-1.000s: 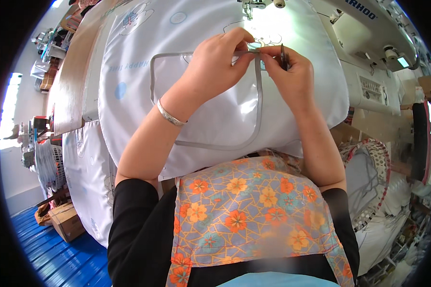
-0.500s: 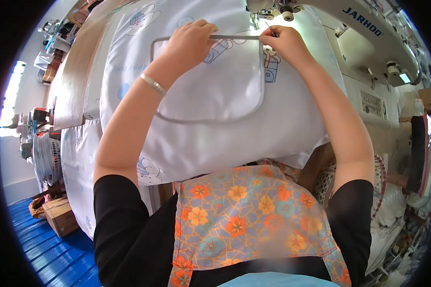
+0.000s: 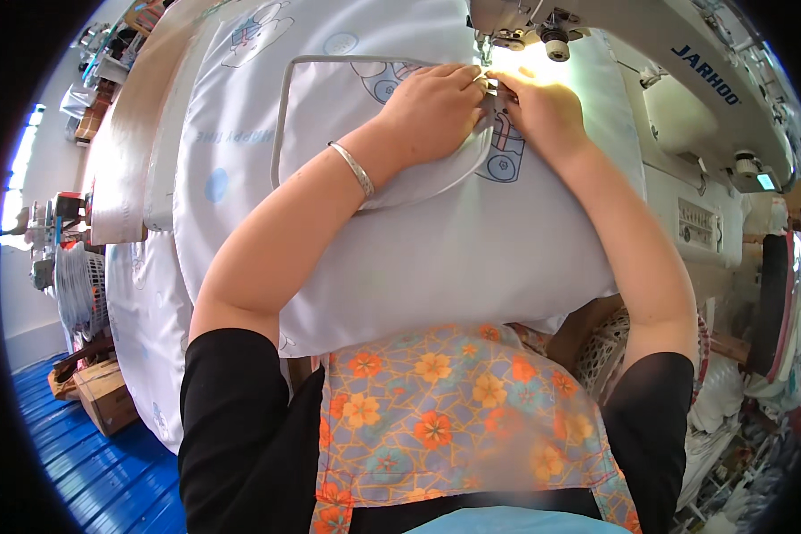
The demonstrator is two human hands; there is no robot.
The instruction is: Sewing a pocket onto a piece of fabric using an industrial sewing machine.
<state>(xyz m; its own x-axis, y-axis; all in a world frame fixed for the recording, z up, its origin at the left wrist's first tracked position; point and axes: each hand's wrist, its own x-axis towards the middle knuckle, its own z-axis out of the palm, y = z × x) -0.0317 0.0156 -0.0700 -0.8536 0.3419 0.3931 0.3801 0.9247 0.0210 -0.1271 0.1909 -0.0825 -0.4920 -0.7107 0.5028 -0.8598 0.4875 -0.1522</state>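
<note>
Both hands press the white printed fabric [image 3: 436, 240] flat just below the sewing machine [image 3: 650, 62] needle: left hand [image 3: 432, 107] fingers spread, right hand [image 3: 543, 107] fingers curled on the grey-piped panel [image 3: 329, 116]. No fresh seam shows; stitching seems about to begin.

A sewing table [image 3: 587, 325], mostly hidden, shows only as a strip of brown wooden edge below the cloth at lower right. A pale blue padded cover [image 3: 472, 240] with cartoon prints is spread across it, draping over the near edge and down the left side. On the cover lies a smaller white panel [image 3: 347, 116] edged in grey piping, with rounded corners. At the far side a cream sewing machine [image 3: 685, 98] stands on the table, its lamp lighting the cloth beneath the needle.
</note>
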